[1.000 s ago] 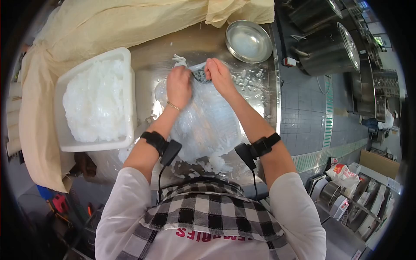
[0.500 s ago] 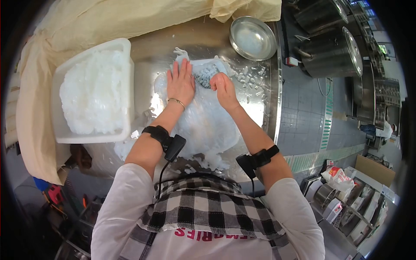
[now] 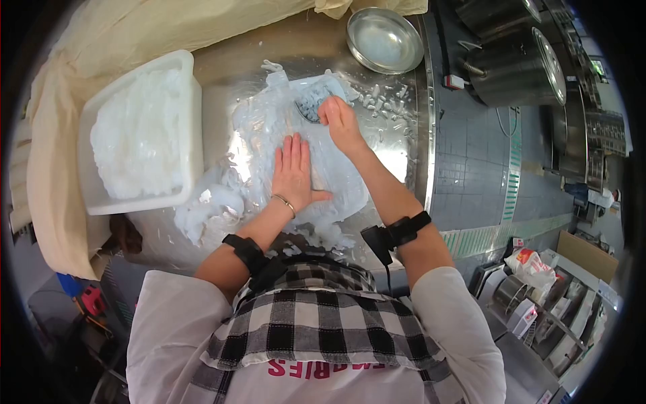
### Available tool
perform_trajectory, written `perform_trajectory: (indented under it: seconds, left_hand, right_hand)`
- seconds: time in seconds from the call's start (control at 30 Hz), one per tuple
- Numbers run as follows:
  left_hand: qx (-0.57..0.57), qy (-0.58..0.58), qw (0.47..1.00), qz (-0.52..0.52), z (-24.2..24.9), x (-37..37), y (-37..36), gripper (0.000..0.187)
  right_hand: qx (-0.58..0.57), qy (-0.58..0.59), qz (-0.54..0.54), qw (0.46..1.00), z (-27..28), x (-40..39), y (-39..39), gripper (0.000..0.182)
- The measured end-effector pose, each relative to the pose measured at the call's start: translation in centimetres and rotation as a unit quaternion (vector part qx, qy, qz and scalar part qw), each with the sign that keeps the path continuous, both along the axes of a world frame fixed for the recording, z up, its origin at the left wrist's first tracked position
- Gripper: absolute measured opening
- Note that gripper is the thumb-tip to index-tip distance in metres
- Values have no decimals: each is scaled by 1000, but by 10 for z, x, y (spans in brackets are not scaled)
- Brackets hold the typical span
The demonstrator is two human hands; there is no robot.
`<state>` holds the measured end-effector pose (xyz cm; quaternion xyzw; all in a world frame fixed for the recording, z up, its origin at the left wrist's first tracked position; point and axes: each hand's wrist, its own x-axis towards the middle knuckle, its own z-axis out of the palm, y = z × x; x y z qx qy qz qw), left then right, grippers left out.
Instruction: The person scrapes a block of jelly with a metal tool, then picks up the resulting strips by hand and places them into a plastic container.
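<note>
A slab of translucent whitish jelly (image 3: 340,182) lies on the metal table (image 3: 229,84). Flat on its near part rests my left hand (image 3: 293,178), fingers pointing forward and thumb out to the side. My right hand (image 3: 340,121) is closed in a fist at the far edge of the slab, round the end of a round metal scraper (image 3: 309,112) with holes, which touches the jelly. Small jelly bits show in the scraper. Loose jelly lumps (image 3: 208,210) lie to the left of the slab.
A white tub (image 3: 197,128) of jelly stands on the left. At the far right of the table is a metal bowl (image 3: 385,42). Cream cloth (image 3: 57,168) borders the table. Beyond on the right are large pots (image 3: 515,71), shelves and a distant person (image 3: 602,197).
My left hand has moved back toward my body from beside the scraper, its thumb now spread. My right hand and the scraper have shifted slightly left and away from me.
</note>
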<state>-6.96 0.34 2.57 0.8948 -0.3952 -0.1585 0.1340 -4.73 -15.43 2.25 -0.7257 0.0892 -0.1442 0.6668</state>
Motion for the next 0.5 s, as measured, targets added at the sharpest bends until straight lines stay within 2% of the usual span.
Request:
perform_trajectory:
  seconds: [0.27, 0.33, 0.37, 0.43, 0.5]
  left_hand:
    - [53, 13, 998, 17, 1, -2, -3, 118]
    - [9, -51, 999, -4, 2, 2, -2, 91]
    - [9, -54, 998, -6, 1, 14, -3, 91]
    - [-129, -76, 989, 7, 3, 57, -11, 51]
    - [-190, -186, 962, 57, 6, 107, -35, 24]
  right_hand:
    - [19, 23, -7, 1000, 2, -29, 7, 30]
    - [2, 19, 4, 1000, 0, -22, -2, 28]
    - [2, 16, 2, 1000, -1, -19, -8, 28]
    - [-8, 9, 9, 1000, -4, -15, -15, 26]
    - [-3, 6, 7, 1000, -6, -11, -16, 26]
